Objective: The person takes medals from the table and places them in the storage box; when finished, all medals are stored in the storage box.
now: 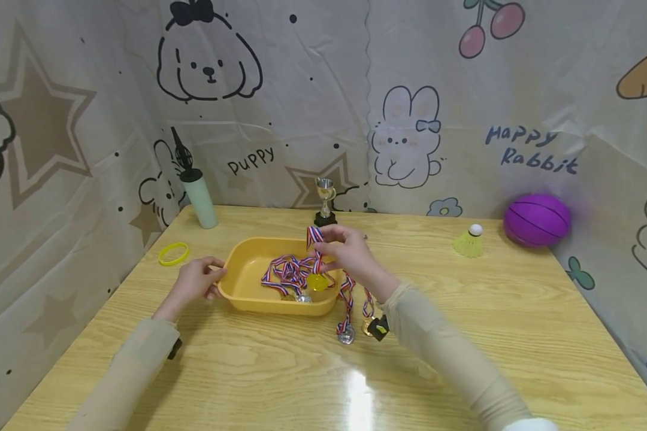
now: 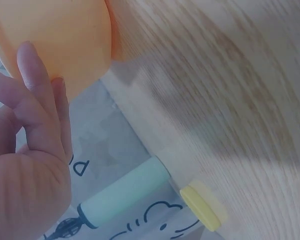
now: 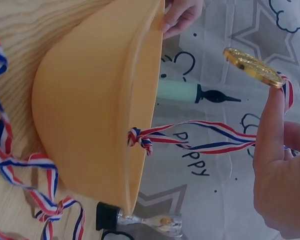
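Note:
My left hand (image 1: 196, 278) holds the left rim of a yellow-orange plastic basin (image 1: 280, 306), its fingers against the outer wall in the left wrist view. Above the basin's right side, my right hand (image 1: 350, 254) pinches the red, white and blue ribbon of a gold medal (image 3: 253, 67). That medal hangs over the basin, and a knotted part of its ribbon (image 3: 210, 131) dangles by the rim. Inside lie tangled ribbons (image 1: 288, 272) and a silver medal (image 1: 303, 297). Beside the basin, another silver medal (image 1: 346, 334) and a gold one (image 1: 368, 326) lie on the table with their ribbons.
Behind the basin stands a small trophy cup (image 1: 325, 200). A pale green hand pump (image 1: 200, 197) and a yellow ring (image 1: 174, 254) are at the left. A yellow shuttlecock (image 1: 469, 242) and a purple ball (image 1: 537, 220) sit at the back right, near the printed cloth walls.

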Demonstrator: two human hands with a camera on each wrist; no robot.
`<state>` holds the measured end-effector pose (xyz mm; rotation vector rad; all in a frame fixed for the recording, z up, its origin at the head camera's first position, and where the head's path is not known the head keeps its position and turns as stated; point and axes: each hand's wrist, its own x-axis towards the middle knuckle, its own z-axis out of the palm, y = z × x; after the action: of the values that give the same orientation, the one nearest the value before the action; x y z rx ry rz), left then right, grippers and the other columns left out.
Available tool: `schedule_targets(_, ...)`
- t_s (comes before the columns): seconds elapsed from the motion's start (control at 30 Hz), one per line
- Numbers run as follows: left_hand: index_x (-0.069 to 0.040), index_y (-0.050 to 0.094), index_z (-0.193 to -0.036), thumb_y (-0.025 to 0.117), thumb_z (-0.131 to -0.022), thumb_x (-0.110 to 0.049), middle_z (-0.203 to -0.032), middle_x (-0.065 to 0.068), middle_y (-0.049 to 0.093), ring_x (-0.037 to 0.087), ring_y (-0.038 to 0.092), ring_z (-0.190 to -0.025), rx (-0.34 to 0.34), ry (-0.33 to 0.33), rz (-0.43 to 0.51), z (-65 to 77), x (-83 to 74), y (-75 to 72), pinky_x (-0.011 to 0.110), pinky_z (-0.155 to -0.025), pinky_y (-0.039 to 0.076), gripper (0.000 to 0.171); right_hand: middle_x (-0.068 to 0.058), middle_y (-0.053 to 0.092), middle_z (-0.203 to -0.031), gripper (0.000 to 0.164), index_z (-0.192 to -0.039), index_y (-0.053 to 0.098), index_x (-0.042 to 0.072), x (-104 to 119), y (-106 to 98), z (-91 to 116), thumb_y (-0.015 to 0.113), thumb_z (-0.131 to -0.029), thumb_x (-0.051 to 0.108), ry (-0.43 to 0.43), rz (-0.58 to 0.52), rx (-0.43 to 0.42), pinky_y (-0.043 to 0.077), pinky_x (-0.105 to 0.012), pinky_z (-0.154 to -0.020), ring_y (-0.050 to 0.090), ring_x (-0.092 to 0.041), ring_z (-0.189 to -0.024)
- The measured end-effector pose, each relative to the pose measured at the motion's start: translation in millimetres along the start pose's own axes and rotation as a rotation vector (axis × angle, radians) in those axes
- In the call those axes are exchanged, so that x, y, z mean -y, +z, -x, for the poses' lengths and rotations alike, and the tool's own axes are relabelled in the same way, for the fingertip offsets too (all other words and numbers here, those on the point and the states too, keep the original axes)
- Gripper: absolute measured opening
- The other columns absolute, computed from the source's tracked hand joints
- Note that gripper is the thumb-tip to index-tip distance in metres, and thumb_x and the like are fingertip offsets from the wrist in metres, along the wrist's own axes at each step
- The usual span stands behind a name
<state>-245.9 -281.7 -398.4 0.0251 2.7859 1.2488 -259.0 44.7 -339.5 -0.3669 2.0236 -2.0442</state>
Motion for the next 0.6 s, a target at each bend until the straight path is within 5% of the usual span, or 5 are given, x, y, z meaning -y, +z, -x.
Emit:
schedule_targets(0.2, 0.009, 0.053, -0.121, 0.053, -0.099, -0.015, -0.075, 0.011, 0.063, 0.02, 0.065, -0.055, -0.001, 0.004, 0.005, 0.2, -0.4, -0.8, 0.025, -0.048, 0.053, 0.033, -0.009, 0.059, -0.098, 0.027, -0.119, 0.058, -0.005, -2.7, 6.9, -1.5, 0.059, -0.091, -0.003, -0.034, 0.034, 0.015, 0.06, -0.039, -0.064, 0.07, -0.021, -0.082)
schedule_targets(0.43, 0.008, 0.054, -0.121, 0.053, -0.099, -0.015, -0.075, 0.011, 0.063, 0.02, 0.065, -0.056, -0.004, -0.002, 0.002, -1.5, 1.9, -0.4, 0.026, -0.049, 0.053, 0.032, -0.012, 0.059, -0.1, 0.027, -0.118, 0.061, -0.001, -23.4, 7.0, -12.8, 0.061, -0.091, -0.001, 0.02, 0.104, -0.031, 0.058, -0.028, -0.057, 0.067, -0.015, -0.074)
schedule_targets(0.6, 0.009, 0.054, -0.122, 0.053, -0.099, -0.015, -0.074, 0.011, 0.063, 0.019, 0.065, -0.055, 0.0, 0.004, 0.007, -0.3, 1.1, 0.1, 0.024, -0.048, 0.052, 0.033, -0.011, 0.06, -0.098, 0.028, -0.119, 0.061, -0.003, -37.7, 6.1, -17.5, 0.061, -0.091, -0.002, 0.038, 0.11, -0.045, 0.06, -0.036, -0.062, 0.067, -0.021, -0.079)
